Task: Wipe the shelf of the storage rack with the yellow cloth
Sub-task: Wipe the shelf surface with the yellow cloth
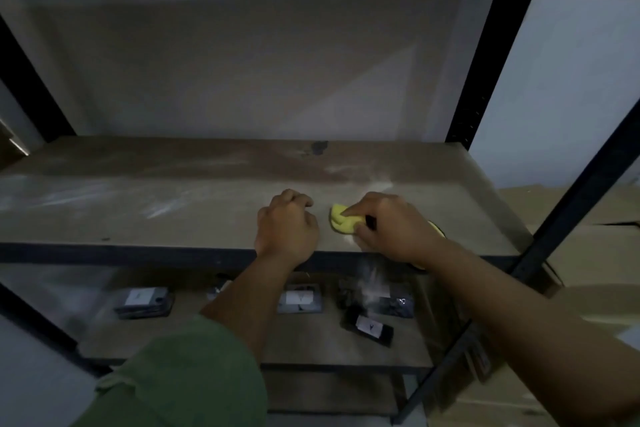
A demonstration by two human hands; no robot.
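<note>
Yellow cloth (343,218) lies bunched on the shelf (173,204) right of frame centre, pinned under the right hand (391,225), whose fingers (353,211) curl over it. Just left, apart from the cloth, the left hand (285,225) rests knuckles-up near the shelf's front edge, fingers curled, holding nothing.

Open dusty shelf (138,198) leftward; black upright (474,80) at right.
</note>
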